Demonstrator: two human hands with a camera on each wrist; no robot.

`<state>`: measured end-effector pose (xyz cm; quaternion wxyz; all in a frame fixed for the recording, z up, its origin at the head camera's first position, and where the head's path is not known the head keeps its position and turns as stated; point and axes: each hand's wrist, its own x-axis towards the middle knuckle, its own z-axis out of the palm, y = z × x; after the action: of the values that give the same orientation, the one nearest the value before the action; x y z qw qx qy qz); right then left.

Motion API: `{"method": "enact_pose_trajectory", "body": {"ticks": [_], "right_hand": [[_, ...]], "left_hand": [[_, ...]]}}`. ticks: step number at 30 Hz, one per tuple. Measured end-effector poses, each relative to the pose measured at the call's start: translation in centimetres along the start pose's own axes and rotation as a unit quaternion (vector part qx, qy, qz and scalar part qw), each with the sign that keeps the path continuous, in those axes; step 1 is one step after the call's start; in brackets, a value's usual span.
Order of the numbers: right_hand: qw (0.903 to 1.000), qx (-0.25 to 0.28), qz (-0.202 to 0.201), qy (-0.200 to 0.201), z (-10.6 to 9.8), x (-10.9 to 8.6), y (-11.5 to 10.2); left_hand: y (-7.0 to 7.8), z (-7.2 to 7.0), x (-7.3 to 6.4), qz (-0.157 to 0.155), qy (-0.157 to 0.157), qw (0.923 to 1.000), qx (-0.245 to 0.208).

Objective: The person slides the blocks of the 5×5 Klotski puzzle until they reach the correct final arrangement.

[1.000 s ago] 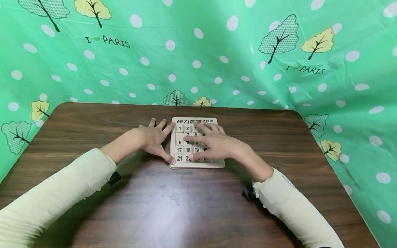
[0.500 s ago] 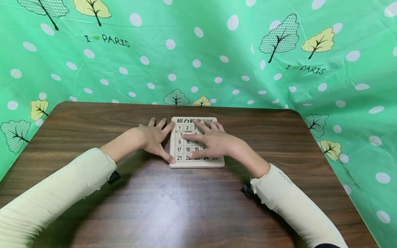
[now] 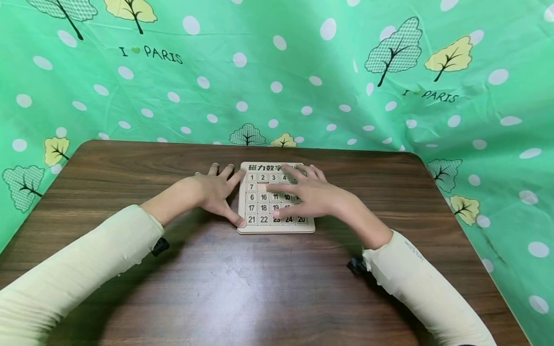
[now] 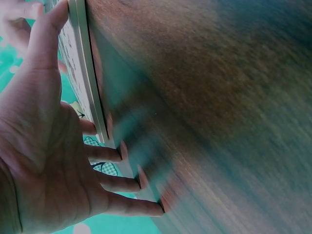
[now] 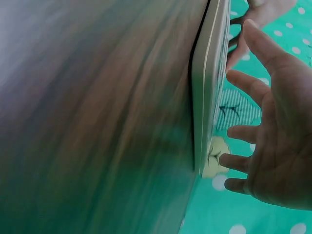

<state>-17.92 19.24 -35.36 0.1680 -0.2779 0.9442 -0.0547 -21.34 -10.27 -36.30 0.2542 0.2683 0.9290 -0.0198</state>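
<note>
A pale number slide puzzle [image 3: 277,229] lies flat on the table, with numbered square tiles and Chinese lettering along its top. In its second row a vacant slot [image 3: 261,188] shows just right of the 7 tile [image 3: 251,187]. My left hand [image 3: 214,192] is spread at the puzzle's left side, thumb on the lower left corner and index finger at the upper left. Over the right half, my right hand [image 3: 318,196] stretches its fingers, the index fingertip beside the vacant slot. It hides several tiles. In the right wrist view, that index fingertip is close to the puzzle's face.
The puzzle sits toward the far side of a brown wood-grain table [image 3: 233,288]. Behind and beside the table hangs a green curtain [image 3: 277,67] with white dots and printed trees. Both forearms wear cream sleeves [image 3: 86,269], with dark wrist devices [image 3: 160,246] below them.
The 7 tile has slid left under my right hand's index finger, and the vacant slot is now right of it. My right hand has since shifted right. My left hand stays in place.
</note>
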Motion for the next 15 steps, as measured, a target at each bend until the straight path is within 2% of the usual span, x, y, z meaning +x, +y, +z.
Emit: {"method": "enact_pose_trajectory", "body": {"ticks": [8, 15], "right_hand": [[0.9996, 0.017, 0.02, 0.007, 0.1, -1.7, 1.7], [0.9998, 0.014, 0.012, 0.001, 0.1, -1.1, 0.8]], "left_hand": [[0.0, -0.1, 0.0, -0.001, -0.002, 1.0, -0.001], [0.0, 0.0, 0.1, -0.003, -0.001, 1.0, -0.005]]}}
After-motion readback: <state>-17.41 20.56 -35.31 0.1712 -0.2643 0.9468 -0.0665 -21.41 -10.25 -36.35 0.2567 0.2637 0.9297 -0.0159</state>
